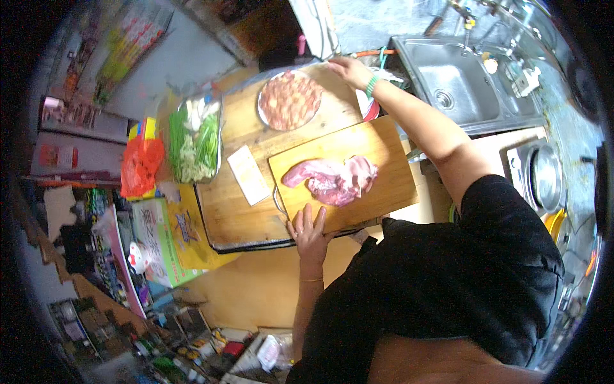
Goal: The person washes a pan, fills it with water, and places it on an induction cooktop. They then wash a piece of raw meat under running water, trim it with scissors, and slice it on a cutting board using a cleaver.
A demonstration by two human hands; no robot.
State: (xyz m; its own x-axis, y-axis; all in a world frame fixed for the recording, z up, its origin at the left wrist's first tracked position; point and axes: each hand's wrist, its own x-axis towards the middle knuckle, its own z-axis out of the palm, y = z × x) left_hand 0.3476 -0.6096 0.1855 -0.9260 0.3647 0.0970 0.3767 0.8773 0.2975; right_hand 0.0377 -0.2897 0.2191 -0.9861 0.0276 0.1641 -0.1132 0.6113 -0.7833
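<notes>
My left hand (309, 234) rests on the near left corner of a wooden cutting board (390, 160), fingers stretched out and apart, beside its metal handle (277, 200). Raw pink meat (336, 179) lies in a heap on the board. My right hand (353, 72), a green band at its wrist, reaches out to the table's far edge with its fingers extended; what the fingertips touch is too blurred to tell. Left of it stands a round plate of cut raw meat pieces (290, 100). A white rectangular slab or box (249, 175) lies left of the board.
A tray of green onions and chopped greens (203, 137) sits at the table's left, next to a red plastic bag (142, 165). To the right are a steel sink (457, 83) and a metal pot (547, 176). The wooden table (224, 217) carries the board.
</notes>
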